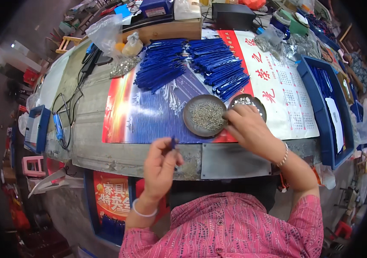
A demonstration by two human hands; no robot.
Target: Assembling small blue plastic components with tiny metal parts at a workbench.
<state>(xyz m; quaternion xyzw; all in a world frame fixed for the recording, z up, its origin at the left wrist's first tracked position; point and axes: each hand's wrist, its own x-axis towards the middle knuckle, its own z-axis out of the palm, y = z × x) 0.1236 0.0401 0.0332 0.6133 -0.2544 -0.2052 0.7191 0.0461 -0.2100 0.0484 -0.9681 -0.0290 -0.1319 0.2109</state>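
Note:
My left hand (161, 165) is raised just in front of the table's near edge, its fingers closed round a small dark-blue piece (173, 142). Most of that piece is hidden in the grip. Over two round dark bowls, my right hand (245, 127) bends its fingers down between their rims; whatever the fingertips hold cannot be made out. The larger bowl (190, 127) contains many small metal pins or screws (209, 115). Partly covered by my right hand, the smaller bowl (263, 107) contains small shiny silvery bits (245, 100). Behind them lie two piles of slim blue strips (159, 64) (217, 64).
A printed calendar sheet (293, 122) covers the table's middle. Blue trays stand at the right (327, 161) and left (42, 131). A blue-handled tool (58, 126) with a cord lies left. Plastic bags (106, 34), a wooden box (162, 31) and a black box (233, 17) line the back.

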